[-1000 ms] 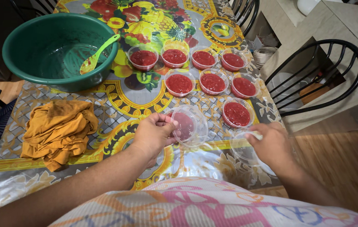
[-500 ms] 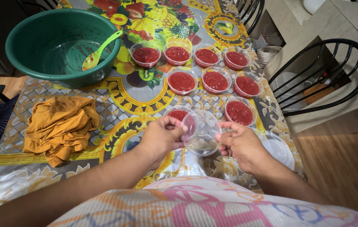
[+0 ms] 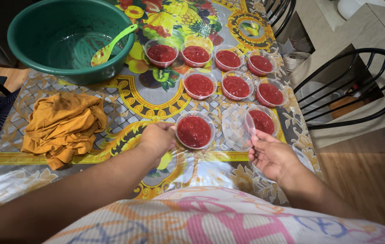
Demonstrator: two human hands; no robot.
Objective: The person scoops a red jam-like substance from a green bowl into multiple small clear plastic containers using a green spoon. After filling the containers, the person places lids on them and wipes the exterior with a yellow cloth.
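Note:
My left hand point(image 3: 157, 138) grips the left rim of a small clear cup of red sauce point(image 3: 194, 131) near the table's front. A clear round lid point(image 3: 236, 129) is held up just right of that cup by the fingertips of my right hand point(image 3: 271, 156). Another filled cup point(image 3: 261, 121) sits behind the lid. Further back stand two rows of several uncovered cups of red sauce point(image 3: 235, 86).
A big green basin point(image 3: 61, 38) with a light green spoon point(image 3: 108, 47) stands at the back left. A crumpled orange cloth point(image 3: 63, 126) lies at the left. More clear lids point(image 3: 303, 156) lie by the table's right edge. A black chair point(image 3: 359, 90) stands at the right.
My left hand let go of the lid and moved down onto the sauce cup's rim. My right hand now holds the lid alone, shifted to the right of the cup.

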